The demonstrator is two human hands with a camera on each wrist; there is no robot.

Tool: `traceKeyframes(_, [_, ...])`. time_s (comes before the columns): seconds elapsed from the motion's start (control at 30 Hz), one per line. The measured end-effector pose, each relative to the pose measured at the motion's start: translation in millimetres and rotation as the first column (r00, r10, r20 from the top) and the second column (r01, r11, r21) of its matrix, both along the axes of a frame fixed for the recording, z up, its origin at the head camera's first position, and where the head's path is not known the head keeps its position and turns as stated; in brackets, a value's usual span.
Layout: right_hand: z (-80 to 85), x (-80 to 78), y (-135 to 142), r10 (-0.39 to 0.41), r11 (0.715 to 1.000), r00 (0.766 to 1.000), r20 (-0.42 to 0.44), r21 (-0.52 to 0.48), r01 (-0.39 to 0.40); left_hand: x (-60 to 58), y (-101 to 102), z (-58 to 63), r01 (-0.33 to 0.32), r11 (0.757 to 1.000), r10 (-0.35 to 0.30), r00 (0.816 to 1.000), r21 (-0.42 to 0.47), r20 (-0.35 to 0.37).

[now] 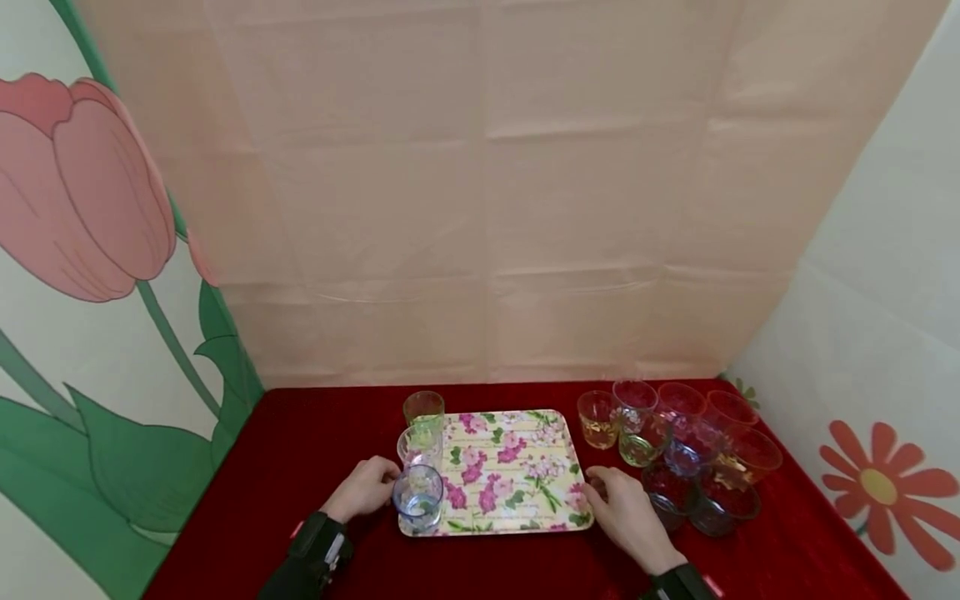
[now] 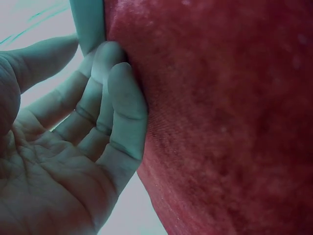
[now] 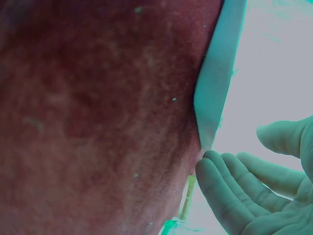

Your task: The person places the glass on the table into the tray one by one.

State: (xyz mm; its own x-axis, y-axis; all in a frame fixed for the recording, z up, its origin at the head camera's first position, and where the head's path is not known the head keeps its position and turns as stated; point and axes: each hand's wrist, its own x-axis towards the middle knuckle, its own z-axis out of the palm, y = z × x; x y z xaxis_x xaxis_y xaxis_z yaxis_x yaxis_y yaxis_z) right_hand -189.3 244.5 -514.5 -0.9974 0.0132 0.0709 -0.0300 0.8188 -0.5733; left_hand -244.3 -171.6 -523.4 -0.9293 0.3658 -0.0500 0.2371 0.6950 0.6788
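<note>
A flower-patterned serving tray (image 1: 517, 483) lies flat on the red cloth. Along its left side stand three glasses in a line: a greenish one (image 1: 423, 406) at the back, a clear one (image 1: 417, 446) in the middle and a bluish one (image 1: 417, 492) in front. At the tray's left edge, beside the bluish glass, my left hand (image 1: 365, 489) pinches the rim (image 2: 90, 24) between thumb and curled fingers. My right hand (image 1: 626, 512) is at the right edge, its fingertips (image 3: 208, 159) right at the tray's corner and its thumb raised apart.
Several coloured glasses (image 1: 682, 408) stand crowded together at the right, close beyond my right hand; dark ones (image 1: 723, 504) are nearest it. Red cloth (image 1: 330, 425) covers the table. A beige sheet (image 1: 487, 208) hangs behind, with painted panels (image 1: 862, 350) on both sides.
</note>
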Motion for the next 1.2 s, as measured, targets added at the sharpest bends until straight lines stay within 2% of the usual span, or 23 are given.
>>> traceKeyframes(0.13, [5.9,4.2,-2,-0.024,1.0,0.997,-0.07,-0.017,0.022,-2.3,1,-0.7,0.019,1.0,-0.02,1.0,-0.017,-0.006])
traceKeyframes(0.23, [7.4,8.4,-2,-0.041,0.999,0.976,-0.214,-0.011,0.04,-3.5,1,-1.3,0.027,0.999,-0.028,1.0,-0.027,-0.003])
traceKeyframes(0.3, [8.0,10.6,0,-0.035,0.999,0.942,-0.334,0.008,0.04,-3.5,1,-1.7,0.025,0.999,-0.025,1.0,-0.034,0.002])
traceKeyframes(0.37, [9.1,12.2,4,-0.024,0.999,0.896,-0.443,0.031,0.043,-2.9,2,-2.2,0.024,0.999,-0.024,1.0,-0.039,0.0])
traceKeyframes(0.5, [12.8,12.7,18,0.013,0.995,0.82,-0.573,0.089,0.047,-2.4,2,-3.1,0.038,0.999,-0.039,0.999,-0.034,-0.032])
traceKeyframes(0.57, [13.6,13.0,27,0.006,0.992,0.798,-0.603,0.107,0.073,-2.6,1,-3.1,0.048,0.998,-0.05,0.998,-0.031,-0.045])
traceKeyframes(0.67, [13.5,13.9,43,-0.035,0.984,0.78,-0.625,0.114,0.135,-3.3,1,-3.1,0.057,0.998,-0.059,0.997,-0.035,-0.043])
traceKeyframes(0.8, [12.2,14.4,65,-0.07,0.972,0.77,-0.634,0.129,0.195,-3.8,1,-3.1,0.061,0.997,-0.063,0.997,-0.047,-0.034])
traceKeyframes(0.93, [9.2,14.5,80,-0.043,0.961,0.779,-0.626,0.188,0.204,-2.8,1,-2.9,0.059,0.997,-0.061,0.998,-0.051,-0.034])
traceKeyframes(1.2, [3.5,19.0,89,-0.041,0.937,0.832,-0.554,0.269,0.225,-3.4,2,-2.7,0.057,0.996,-0.059,0.998,-0.069,-0.02])
